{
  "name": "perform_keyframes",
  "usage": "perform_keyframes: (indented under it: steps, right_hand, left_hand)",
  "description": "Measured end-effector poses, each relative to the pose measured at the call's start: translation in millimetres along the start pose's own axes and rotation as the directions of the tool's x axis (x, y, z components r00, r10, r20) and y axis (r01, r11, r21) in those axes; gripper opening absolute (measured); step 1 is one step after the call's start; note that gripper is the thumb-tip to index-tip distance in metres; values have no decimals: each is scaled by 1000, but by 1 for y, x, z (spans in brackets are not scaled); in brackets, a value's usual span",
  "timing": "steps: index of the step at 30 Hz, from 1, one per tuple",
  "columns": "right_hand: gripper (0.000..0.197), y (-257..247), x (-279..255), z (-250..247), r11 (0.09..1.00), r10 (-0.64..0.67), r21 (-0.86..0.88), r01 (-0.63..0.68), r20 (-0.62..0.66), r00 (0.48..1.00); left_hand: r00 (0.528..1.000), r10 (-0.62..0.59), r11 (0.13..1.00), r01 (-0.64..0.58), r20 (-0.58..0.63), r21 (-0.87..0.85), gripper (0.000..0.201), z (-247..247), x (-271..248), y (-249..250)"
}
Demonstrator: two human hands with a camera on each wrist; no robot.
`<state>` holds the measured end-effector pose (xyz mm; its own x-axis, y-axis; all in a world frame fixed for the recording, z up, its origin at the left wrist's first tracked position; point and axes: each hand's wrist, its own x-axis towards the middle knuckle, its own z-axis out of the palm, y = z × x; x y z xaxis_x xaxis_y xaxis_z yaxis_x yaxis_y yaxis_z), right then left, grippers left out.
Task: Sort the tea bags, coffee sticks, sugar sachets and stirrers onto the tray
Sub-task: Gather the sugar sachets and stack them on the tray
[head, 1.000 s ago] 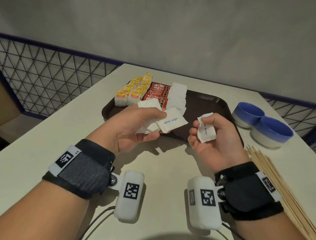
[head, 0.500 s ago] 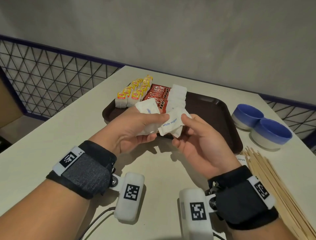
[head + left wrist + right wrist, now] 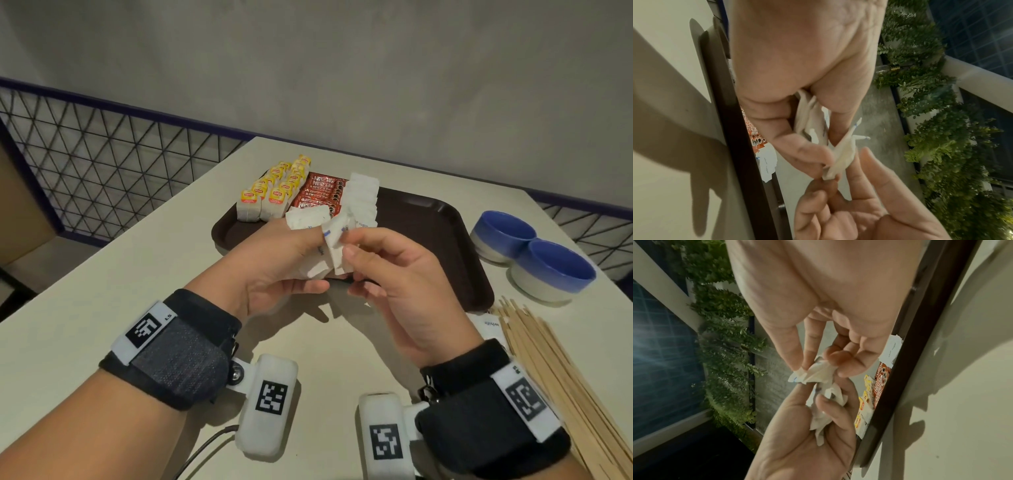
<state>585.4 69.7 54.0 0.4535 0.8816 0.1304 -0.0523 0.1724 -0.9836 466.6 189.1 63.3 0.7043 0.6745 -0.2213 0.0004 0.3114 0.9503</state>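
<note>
My left hand [image 3: 301, 260] grips a bunch of white sugar sachets [image 3: 310, 222] just above the near edge of the dark brown tray [image 3: 431, 236]. My right hand [image 3: 347, 251] meets it and pinches one sachet [image 3: 337, 248] of that bunch between thumb and fingertips. The right wrist view shows that pinch [image 3: 813, 369] and the left hand's bunch [image 3: 824, 412]. On the tray's left part stand yellow-tagged tea bags [image 3: 274, 195], red coffee sticks [image 3: 318, 192] and a row of sugar sachets [image 3: 363, 195]. Wooden stirrers [image 3: 561, 377] lie on the table at the right.
Two blue bowls [image 3: 534, 253] stand to the right of the tray. One loose sugar sachet [image 3: 488, 323] lies on the table, partly under the stirrers. The tray's right half is bare. A wire fence [image 3: 113, 171] runs beyond the table's left edge.
A second ago my right hand held a sachet apart from the left. It has moved left to the bunch and now pinches a sachet there. The left hand has stayed put.
</note>
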Motion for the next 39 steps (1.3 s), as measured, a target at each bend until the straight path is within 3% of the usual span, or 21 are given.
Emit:
perform_keyframes:
  steps: [4, 8, 12, 21, 24, 29, 33, 36, 39]
  right_hand:
    - [15, -1, 0, -2, 994, -71, -90, 61, -106, 992]
    - [31, 0, 3, -6, 995, -63, -89, 47, -187, 980]
    - [27, -2, 3, -6, 997, -24, -82, 11, -156, 987]
    - [30, -4, 3, -9, 986, -89, -155, 59, -195, 977]
    - [33, -4, 4, -6, 997, -23, -73, 6, -243, 970]
    - [19, -7, 4, -13, 993, 102, -38, -113, -220, 970]
    - [20, -25, 15, -15, 999, 43, 18, -39, -356, 933]
    - [18, -46, 46, -25, 989, -28, -147, -28, -366, 930]
    - [18, -60, 85, -37, 885, 68, -432, -174, -250, 966]
  left_hand:
    - [999, -40, 999, 41, 33, -26, 34, 2, -4, 4]
    - [998, -33, 999, 34, 44, -26, 48, 3, -7, 7]
    - [1000, -15, 999, 16, 24, -29, 35, 3, -7, 6]
    - [999, -27, 998, 29, 27, -61, 33, 1, -7, 9]
    - [1000, -31, 997, 31, -3, -75, 33, -1, -8, 8]
    - [998, -52, 996, 49, -35, -75, 38, -1, -6, 8]
    - [996, -84, 989, 80, -30, -122, 27, -4, -6, 13]
    - [993, -102, 984, 91, -65, -154, 21, -8, -2, 13]
    - [990, -107, 982, 91, -87, -168, 16, -10, 0, 15]
